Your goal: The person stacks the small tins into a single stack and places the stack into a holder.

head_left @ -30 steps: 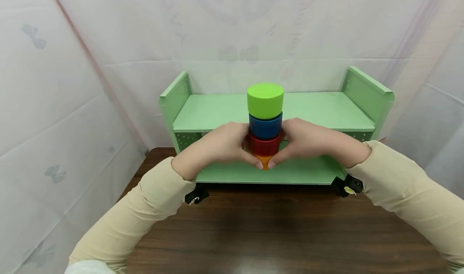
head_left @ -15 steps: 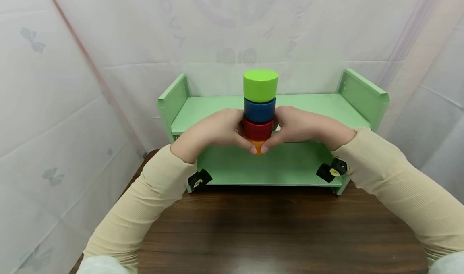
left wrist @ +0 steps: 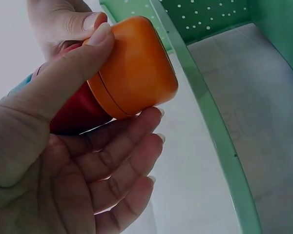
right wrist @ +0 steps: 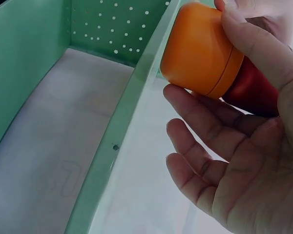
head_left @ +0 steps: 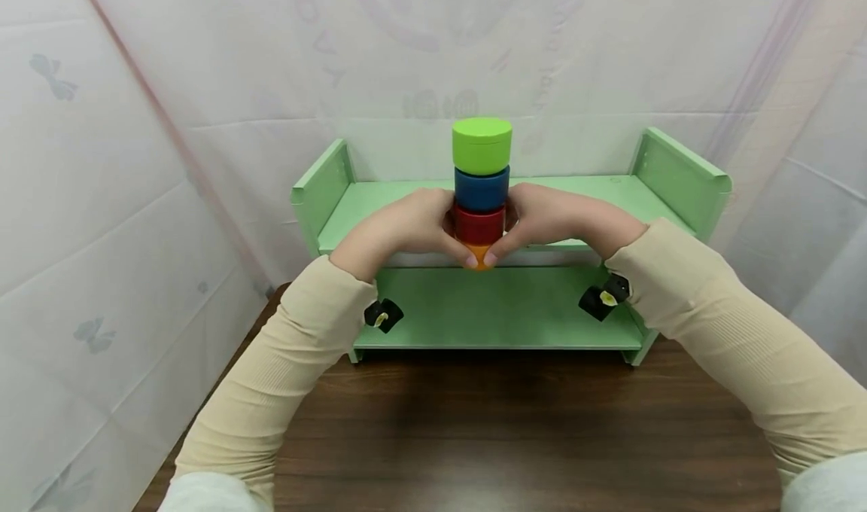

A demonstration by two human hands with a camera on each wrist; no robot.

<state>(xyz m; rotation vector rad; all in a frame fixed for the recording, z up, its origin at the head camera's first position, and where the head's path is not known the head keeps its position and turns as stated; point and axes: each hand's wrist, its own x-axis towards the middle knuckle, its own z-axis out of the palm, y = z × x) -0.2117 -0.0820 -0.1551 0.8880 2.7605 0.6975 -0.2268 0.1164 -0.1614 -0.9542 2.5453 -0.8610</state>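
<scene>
A stack of round cups is held upright in the head view: a lime green cup (head_left: 482, 147) on top, then a blue cup (head_left: 482, 190), a red cup (head_left: 479, 226) and an orange cup (head_left: 479, 256) at the bottom. My left hand (head_left: 415, 222) grips the lower stack from the left, thumb on the orange cup's near side. From the right my right hand (head_left: 549, 217) grips it the same way, the thumbtips nearly meeting. Both wrist views show the rounded orange cup (left wrist: 136, 68) between thumb and fingers, beside the shelf edge. Some lower fingers of each hand are off the cups.
A light green two-level shelf (head_left: 576, 245) stands behind the hands, with raised side panels (head_left: 684, 169) at both ends. It rests on a dark brown wooden table (head_left: 474, 429). White patterned sheeting (head_left: 237, 60) hangs behind and at the sides.
Both hands have carried the stack upward in the head view and slightly left, out toward the shelf. Their grip looks the same, and more of the lower shelf shows below them.
</scene>
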